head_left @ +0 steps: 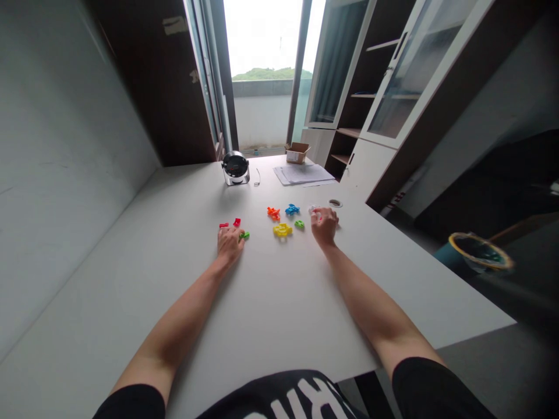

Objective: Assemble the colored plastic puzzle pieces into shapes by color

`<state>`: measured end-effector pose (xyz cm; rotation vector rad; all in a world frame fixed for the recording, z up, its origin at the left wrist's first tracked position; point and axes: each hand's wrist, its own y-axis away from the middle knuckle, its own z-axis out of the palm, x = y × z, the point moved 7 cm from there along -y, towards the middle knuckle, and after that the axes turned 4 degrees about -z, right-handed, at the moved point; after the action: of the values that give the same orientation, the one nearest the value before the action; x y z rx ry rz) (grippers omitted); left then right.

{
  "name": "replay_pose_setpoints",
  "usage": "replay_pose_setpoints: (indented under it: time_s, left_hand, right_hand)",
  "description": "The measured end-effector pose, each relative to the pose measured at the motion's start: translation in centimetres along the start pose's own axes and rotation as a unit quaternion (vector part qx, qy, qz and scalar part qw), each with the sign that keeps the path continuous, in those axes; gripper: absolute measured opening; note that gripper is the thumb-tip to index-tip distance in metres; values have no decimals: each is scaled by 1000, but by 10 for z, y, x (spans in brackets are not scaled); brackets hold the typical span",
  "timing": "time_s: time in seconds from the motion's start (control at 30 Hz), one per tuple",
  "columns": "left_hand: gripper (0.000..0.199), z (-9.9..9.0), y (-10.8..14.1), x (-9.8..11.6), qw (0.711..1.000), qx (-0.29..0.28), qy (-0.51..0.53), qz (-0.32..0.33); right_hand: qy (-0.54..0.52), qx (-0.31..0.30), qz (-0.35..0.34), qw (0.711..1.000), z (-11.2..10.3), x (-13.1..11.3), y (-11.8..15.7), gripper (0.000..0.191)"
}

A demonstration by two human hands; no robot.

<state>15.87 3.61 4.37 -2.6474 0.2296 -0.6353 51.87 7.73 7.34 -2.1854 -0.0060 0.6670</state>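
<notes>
My left hand (230, 243) rests palm down on the white table (279, 302), its fingers spread. Its fingertips are beside a small green plastic piece (244, 235) and just below two red plastic pieces (224, 225) (236, 222). My right hand (324, 226) lies curled over a small whitish piece (312, 209), and a bit of red shows under its fingers. Between my hands lie an orange piece (273, 213), a blue piece (292, 209), a yellow piece (282, 230) and another green piece (299, 224), all apart from each other.
A small round black-and-silver fan (235, 168) with a thin cable stands at the far end of the table. Papers (303, 174), a cardboard box (298, 152) and a tape roll (335, 203) lie nearby. A wall runs along the left; glass-door cabinets stand far right.
</notes>
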Motion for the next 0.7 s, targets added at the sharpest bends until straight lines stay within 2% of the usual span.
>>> replay_pose_setpoints:
  time_s: [0.17, 0.3, 0.37, 0.47, 0.7]
  left_hand:
    - [13, -4, -1, 3, 998, 22, 55, -4]
    - [13, -10, -1, 14, 987, 28, 158, -6]
    - [8, -11, 0, 21, 979, 29, 199, -3]
    - [4, -10, 3, 32, 969, 21, 248, 4]
    - [9, 9, 5, 38, 925, -49, 376, -26]
  right_hand:
    - [-113, -55, -146, 981, 9, -92, 32, 12]
    - [-151, -136, -265, 943, 10, -145, 63, 13]
    - [-152, -173, -314, 921, 12, -157, 73, 23]
    - [-155, -206, -364, 895, 14, -163, 81, 34]
    - [-166, -202, -377, 888, 18, -158, 82, 26]
